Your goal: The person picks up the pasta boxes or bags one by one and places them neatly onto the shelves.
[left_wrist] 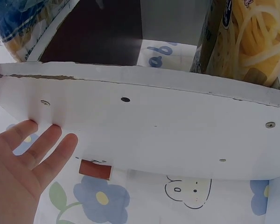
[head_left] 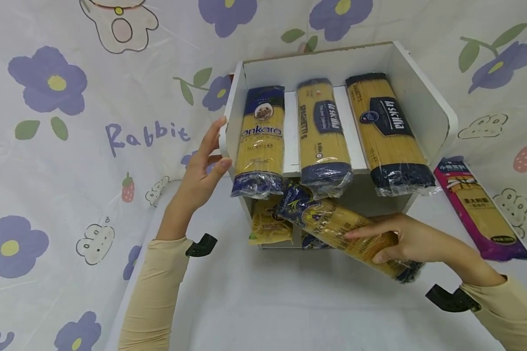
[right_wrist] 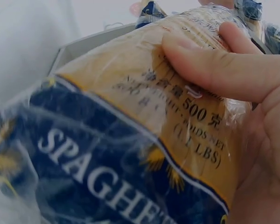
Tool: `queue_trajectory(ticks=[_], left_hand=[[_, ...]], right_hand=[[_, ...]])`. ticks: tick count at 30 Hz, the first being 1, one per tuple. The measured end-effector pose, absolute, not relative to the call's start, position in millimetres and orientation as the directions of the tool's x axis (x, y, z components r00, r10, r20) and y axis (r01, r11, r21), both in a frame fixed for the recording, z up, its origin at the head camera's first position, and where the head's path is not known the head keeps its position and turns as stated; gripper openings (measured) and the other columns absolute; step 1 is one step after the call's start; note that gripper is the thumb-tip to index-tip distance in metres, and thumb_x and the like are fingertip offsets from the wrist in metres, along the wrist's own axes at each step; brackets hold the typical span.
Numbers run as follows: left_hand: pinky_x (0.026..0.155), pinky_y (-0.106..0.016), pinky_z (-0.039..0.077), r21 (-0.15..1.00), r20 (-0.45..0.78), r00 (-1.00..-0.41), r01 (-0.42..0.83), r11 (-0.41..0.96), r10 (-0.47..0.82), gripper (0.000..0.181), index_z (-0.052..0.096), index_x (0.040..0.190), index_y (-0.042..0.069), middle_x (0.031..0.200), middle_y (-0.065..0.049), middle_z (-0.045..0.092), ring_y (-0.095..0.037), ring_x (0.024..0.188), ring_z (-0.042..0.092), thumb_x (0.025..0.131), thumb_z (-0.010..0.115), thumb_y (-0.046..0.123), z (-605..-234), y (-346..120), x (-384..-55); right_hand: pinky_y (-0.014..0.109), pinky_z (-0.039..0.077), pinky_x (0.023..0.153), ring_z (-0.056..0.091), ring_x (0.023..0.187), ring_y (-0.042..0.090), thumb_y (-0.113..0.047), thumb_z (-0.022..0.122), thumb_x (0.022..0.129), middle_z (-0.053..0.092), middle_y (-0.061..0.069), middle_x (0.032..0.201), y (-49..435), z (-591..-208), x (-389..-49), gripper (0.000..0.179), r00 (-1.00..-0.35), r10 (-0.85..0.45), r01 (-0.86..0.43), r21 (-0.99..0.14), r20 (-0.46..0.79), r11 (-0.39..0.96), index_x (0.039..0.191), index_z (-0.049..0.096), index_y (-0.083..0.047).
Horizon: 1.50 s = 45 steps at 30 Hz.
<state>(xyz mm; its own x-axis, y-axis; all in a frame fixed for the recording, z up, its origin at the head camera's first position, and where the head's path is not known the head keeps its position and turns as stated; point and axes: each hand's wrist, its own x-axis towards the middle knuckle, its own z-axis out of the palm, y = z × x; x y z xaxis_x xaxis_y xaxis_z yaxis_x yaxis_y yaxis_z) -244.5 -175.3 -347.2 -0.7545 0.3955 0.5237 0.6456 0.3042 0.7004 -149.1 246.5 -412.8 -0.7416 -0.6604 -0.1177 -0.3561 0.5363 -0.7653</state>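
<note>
My right hand (head_left: 415, 240) grips a spaghetti pack (head_left: 334, 225) with dark blue ends, thumb on one side and fingers on the other. The pack slants in front of the lower compartment of a white shelf (head_left: 318, 63). Up close in the right wrist view, the thumb presses on the clear wrapper of the spaghetti pack (right_wrist: 130, 107), near the 500 g print. My left hand (head_left: 202, 178) rests against the shelf's left side panel. In the left wrist view, the left hand (left_wrist: 25, 163) touches that panel (left_wrist: 168, 121) with fingers fairly straight.
On the upper level lie an Ankara pack (head_left: 261, 146) and two La Sicilia spaghetti packs (head_left: 322, 131), (head_left: 388, 131). A yellow pasta bag (head_left: 270, 225) sits in the lower compartment. To the right of the shelf, a purple-edged pasta pack (head_left: 483, 209) lies on the white surface (head_left: 290, 307).
</note>
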Motion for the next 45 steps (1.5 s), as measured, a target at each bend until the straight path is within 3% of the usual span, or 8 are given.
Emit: queue_trajectory(ticks=[4, 13, 19, 21, 26, 34, 39, 45], left_hand=[[0.104, -0.051, 0.049, 0.696, 0.527, -0.752, 0.649, 0.307, 0.395, 0.078, 0.02, 0.158, 0.03, 0.153, -0.003, 0.046, -0.021, 0.129, 0.053, 0.094, 0.049, 0.065, -346.4, -174.9, -244.5], [0.104, -0.052, 0.048, 0.697, 0.515, -0.763, 0.638, 0.327, 0.391, 0.081, 0.019, 0.158, 0.032, 0.155, -0.001, 0.044, -0.022, 0.132, 0.052, 0.092, 0.046, 0.07, -347.4, -174.8, -243.1], [0.104, -0.052, 0.048, 0.699, 0.51, -0.768, 0.632, 0.334, 0.387, 0.081, 0.019, 0.158, 0.033, 0.155, 0.0, 0.044, -0.022, 0.131, 0.052, 0.092, 0.046, 0.071, -347.7, -174.7, -243.1], [0.104, -0.052, 0.048, 0.699, 0.511, -0.767, 0.634, 0.332, 0.388, 0.08, 0.019, 0.158, 0.033, 0.155, 0.0, 0.044, -0.021, 0.131, 0.052, 0.092, 0.046, 0.07, -347.5, -174.7, -243.0], [0.104, -0.052, 0.048, 0.699, 0.514, -0.765, 0.636, 0.328, 0.388, 0.08, 0.019, 0.158, 0.033, 0.154, 0.0, 0.045, -0.021, 0.131, 0.052, 0.092, 0.047, 0.07, -347.1, -175.2, -242.7], [0.104, -0.051, 0.048, 0.696, 0.516, -0.763, 0.638, 0.328, 0.39, 0.081, 0.019, 0.158, 0.033, 0.155, 0.001, 0.044, -0.02, 0.132, 0.051, 0.092, 0.047, 0.069, -347.8, -175.2, -243.4], [0.104, -0.05, 0.049, 0.693, 0.519, -0.759, 0.643, 0.325, 0.393, 0.08, 0.019, 0.158, 0.032, 0.155, 0.001, 0.045, -0.021, 0.131, 0.052, 0.092, 0.047, 0.069, -347.6, -175.6, -243.9], [0.104, -0.051, 0.048, 0.696, 0.514, -0.765, 0.636, 0.332, 0.387, 0.08, 0.019, 0.158, 0.034, 0.155, 0.002, 0.044, -0.02, 0.132, 0.052, 0.092, 0.047, 0.07, -347.6, -175.7, -244.0]], right_hand=[[0.023, 0.052, 0.086, 0.051, 0.112, 0.025, -0.026, 0.079, 0.082, 0.054, 0.018, 0.139, 248.1, -414.2, -149.2, 0.056, -0.74, -0.663, -0.353, -0.776, -0.11, 0.523, 0.136, 0.062, -0.028], [0.023, 0.053, 0.088, 0.056, 0.11, -0.001, -0.026, 0.078, 0.083, 0.058, 0.016, 0.138, 252.5, -424.9, -149.5, 0.06, -0.746, -0.664, -0.368, -0.804, -0.044, 0.467, 0.14, 0.058, -0.022], [0.015, 0.045, 0.096, 0.047, 0.121, -0.015, -0.026, 0.081, 0.079, 0.054, -0.023, 0.141, 253.6, -431.8, -147.7, 0.066, -0.789, -0.613, -0.397, -0.797, 0.043, 0.455, 0.14, 0.058, -0.019], [0.015, 0.047, 0.093, 0.05, 0.118, -0.013, -0.022, 0.082, 0.079, 0.052, -0.032, 0.136, 253.9, -434.0, -147.6, 0.067, -0.798, -0.599, -0.386, -0.811, 0.056, 0.439, 0.141, 0.056, -0.016], [0.023, 0.056, 0.08, 0.059, 0.105, -0.003, -0.014, 0.082, 0.079, 0.052, -0.037, 0.13, 254.4, -439.5, -146.6, 0.071, -0.83, -0.556, -0.305, -0.866, 0.038, 0.397, 0.144, 0.052, -0.012], [0.026, 0.06, 0.071, 0.063, 0.099, -0.002, 0.0, 0.079, 0.079, 0.056, -0.031, 0.13, 254.2, -448.9, -145.2, 0.07, -0.853, -0.503, -0.336, -0.887, 0.143, 0.318, 0.143, 0.05, -0.003], [0.029, 0.061, 0.07, 0.065, 0.094, 0.002, -0.001, 0.079, 0.08, 0.058, -0.024, 0.119, 251.1, -453.2, -141.7, 0.072, -0.901, -0.42, -0.256, -0.91, 0.103, 0.325, 0.146, 0.049, -0.01], [0.027, 0.061, 0.072, 0.068, 0.096, 0.001, 0.001, 0.078, 0.081, 0.057, -0.025, 0.122, 247.6, -460.0, -140.2, 0.074, -0.927, -0.355, -0.242, -0.92, 0.125, 0.308, 0.147, 0.046, -0.008]])
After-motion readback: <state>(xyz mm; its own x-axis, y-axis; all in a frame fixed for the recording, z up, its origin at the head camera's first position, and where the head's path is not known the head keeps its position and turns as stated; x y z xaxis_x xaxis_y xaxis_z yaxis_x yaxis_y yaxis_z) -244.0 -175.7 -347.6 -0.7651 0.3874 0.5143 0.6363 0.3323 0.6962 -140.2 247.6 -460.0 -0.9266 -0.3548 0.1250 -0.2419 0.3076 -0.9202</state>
